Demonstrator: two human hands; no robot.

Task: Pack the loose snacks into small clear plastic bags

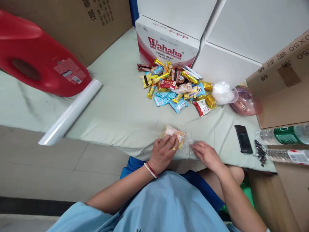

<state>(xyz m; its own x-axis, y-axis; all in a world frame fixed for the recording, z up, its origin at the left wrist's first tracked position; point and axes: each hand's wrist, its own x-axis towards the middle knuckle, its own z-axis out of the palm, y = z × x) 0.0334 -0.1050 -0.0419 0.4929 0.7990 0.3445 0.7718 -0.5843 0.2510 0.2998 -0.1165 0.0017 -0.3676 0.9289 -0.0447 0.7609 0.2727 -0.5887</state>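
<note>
A yellow and white snack packet [181,136] lies near the front edge of the cloth-covered table. My left hand [164,153] rests over its near side, fingers bent down on it and holding it against the cloth. Crinkled clear plastic [186,147] sticks out from the packet's right side; whether it wraps the packet is hard to see. My right hand [207,155] has thumb and fingers closed on the right end of this plastic. Beyond both hands is a loose heap of small wrapped snacks [173,84] in yellow, blue, red and brown.
A red jug [43,61] and a white film roll [71,111] lie left. White boxes, one a Wahaha carton [166,43], stand behind. Rightward are a bundled clear bag [222,92], a pink bowl [246,103], a phone [243,139], two bottles [285,135] and cardboard boxes [282,77].
</note>
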